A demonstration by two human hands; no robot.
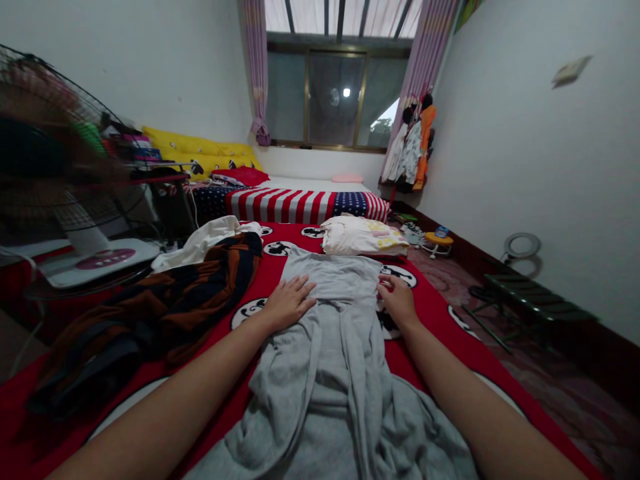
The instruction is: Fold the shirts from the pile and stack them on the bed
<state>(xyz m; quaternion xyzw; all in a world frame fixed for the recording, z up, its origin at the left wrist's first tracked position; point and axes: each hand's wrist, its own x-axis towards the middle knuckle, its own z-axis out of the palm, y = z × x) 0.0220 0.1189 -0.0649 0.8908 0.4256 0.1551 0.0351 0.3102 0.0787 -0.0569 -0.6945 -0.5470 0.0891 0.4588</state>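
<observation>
Head view: left hand (287, 303) spread flat on grey garment (334, 353), right hand (398, 300) pinching its edge (striped cloth (190, 293) beside)

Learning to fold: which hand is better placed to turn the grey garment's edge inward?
Probably right hand: it appears to pinch the grey garment at its edge; left hand lies flat on it.

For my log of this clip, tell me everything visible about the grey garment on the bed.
The grey garment is plain, soft, knit-looking cloth with no print visible. It lies lengthwise on the red bedspread. Its far part is spread fairly flat, and its near part is bunched into long folds running toward the camera. The left hand rests flat, palm down, on its left edge. The right hand has its fingers curled at the right edge; whether they grip it is unclear.
</observation>
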